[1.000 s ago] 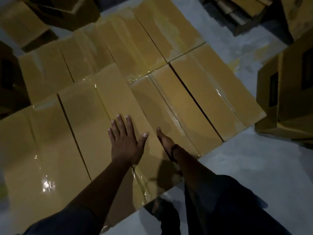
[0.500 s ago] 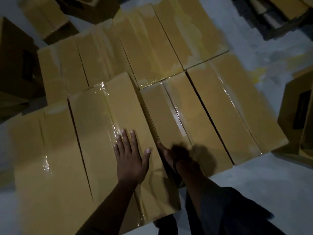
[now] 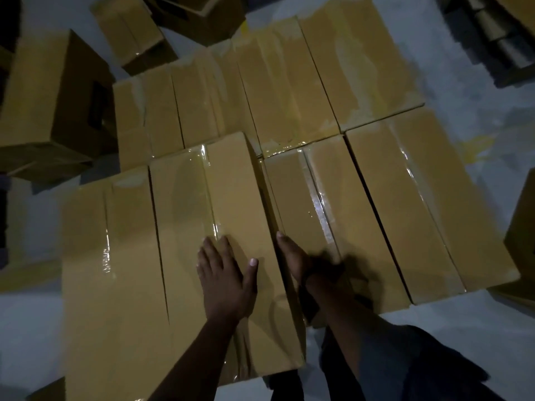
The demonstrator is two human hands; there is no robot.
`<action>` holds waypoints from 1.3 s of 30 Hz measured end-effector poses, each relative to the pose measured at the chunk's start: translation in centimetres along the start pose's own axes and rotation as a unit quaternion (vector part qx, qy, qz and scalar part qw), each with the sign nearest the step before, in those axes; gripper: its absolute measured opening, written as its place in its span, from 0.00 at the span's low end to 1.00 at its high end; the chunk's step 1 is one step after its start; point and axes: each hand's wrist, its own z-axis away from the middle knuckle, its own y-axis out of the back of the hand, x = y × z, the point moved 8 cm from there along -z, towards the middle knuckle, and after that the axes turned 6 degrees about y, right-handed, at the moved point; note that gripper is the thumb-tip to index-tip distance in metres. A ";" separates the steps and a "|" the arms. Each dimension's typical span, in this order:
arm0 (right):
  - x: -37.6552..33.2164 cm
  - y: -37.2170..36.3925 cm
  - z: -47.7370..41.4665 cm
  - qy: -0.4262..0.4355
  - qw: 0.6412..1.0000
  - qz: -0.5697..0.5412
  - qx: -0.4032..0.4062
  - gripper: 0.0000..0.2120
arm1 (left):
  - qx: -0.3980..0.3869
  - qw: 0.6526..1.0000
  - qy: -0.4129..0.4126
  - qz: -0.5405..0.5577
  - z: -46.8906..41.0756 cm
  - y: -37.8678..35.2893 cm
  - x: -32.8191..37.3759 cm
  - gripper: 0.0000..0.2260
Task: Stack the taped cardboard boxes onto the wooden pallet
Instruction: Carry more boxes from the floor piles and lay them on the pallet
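Observation:
Several taped cardboard boxes lie packed side by side in two rows below me. My left hand (image 3: 224, 277) lies flat with spread fingers on the top of the near middle box (image 3: 202, 204), over its shiny tape seam. My right hand (image 3: 292, 256) reaches down into the narrow gap along that box's right side, against the neighbouring box (image 3: 333, 221). Its fingers are hidden in the gap. The near middle box sits slightly higher than its right neighbour. The pallet under the boxes is hidden.
Loose cardboard boxes stand on the grey floor at the left (image 3: 49, 105), at the top (image 3: 130, 27) and at the right edge (image 3: 524, 227). A dark stack (image 3: 498, 39) sits at the top right. My dark trouser legs (image 3: 405, 366) are at the bottom right.
The view has shifted so the boxes sit further right and lower. My right hand has slid deeper between the two near boxes. My left hand stays flat on the box top.

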 end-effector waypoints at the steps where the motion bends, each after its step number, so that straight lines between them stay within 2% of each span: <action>1: -1.1 0.1 0.4 0.026 0.999 0.022 0.016 0.28 | 0.010 0.999 0.029 0.015 0.6 0.1 -1.1 0.42; 4: -2.5 0.2 1.6 0.079 0.983 0.145 0.084 0.33 | -0.003 0.999 0.050 0.001 2.5 0.3 -3.6 0.42; 6: -4.0 -0.4 3.3 0.121 0.940 0.277 0.156 0.41 | -0.005 0.999 0.050 -0.004 3.5 0.8 -4.9 0.41; 8: -6.0 -2.7 5.2 0.193 0.888 0.378 0.175 0.44 | 0.001 0.998 0.064 0.010 4.4 2.1 -6.5 0.40; 10: -7.9 -7.1 7.0 0.267 0.840 0.455 0.128 0.42 | 0.023 0.993 0.103 0.045 5.0 3.8 -8.8 0.40; 14: -8.8 -17.6 9.5 0.372 0.755 0.540 0.021 0.38 | 0.071 0.979 0.160 0.101 5.2 7.0 -15.2 0.38; 17: -7.1 -25.3 9.8 0.381 0.714 0.586 -0.038 0.37 | 0.124 0.958 0.214 0.145 4.9 9.7 -22.5 0.38; 19: -5.2 -30.1 9.6 0.369 0.698 0.611 -0.054 0.37 | 0.163 0.936 0.259 0.172 5.2 11.6 -28.3 0.35; 21: -3.6 -33.3 9.1 0.350 0.687 0.634 -0.059 0.37 | 0.168 0.924 0.287 0.186 4.8 12.6 -33.1 0.33; 23: -1.9 -37.9 8.9 0.358 0.663 0.654 -0.068 0.37 | 0.128 0.910 0.322 0.228 3.9 11.6 -39.6 0.36; 24: -1.3 -40.0 8.8 0.364 0.654 0.659 -0.072 0.37 | 0.096 0.901 0.334 0.258 3.4 10.9 -42.3 0.41; 26: 0.0 -43.5 8.5 0.361 0.650 0.664 -0.080 0.36 | 0.032 0.890 0.328 0.314 2.6 9.5 -45.5 0.45; 28: 0.8 -46.5 8.2 0.360 0.645 0.669 -0.084 0.35 | -0.028 0.863 0.318 0.391 1.4 8.1 -46.7 0.39; 31: 1.5 -50.2 8.0 0.384 0.614 0.685 -0.073 0.35 | -0.104 0.798 0.310 0.506 -0.6 6.1 -47.8 0.33; 37: 2.7 -52.8 6.2 0.381 0.594 0.707 -0.053 0.36 | -0.175 0.760 0.297 0.551 -2.9 1.2 -49.1 0.28; 39: 3.0 -52.6 6.0 0.384 0.578 0.718 -0.050 0.35 | -0.196 0.733 0.282 0.587 -3.4 -0.6 -48.5 0.26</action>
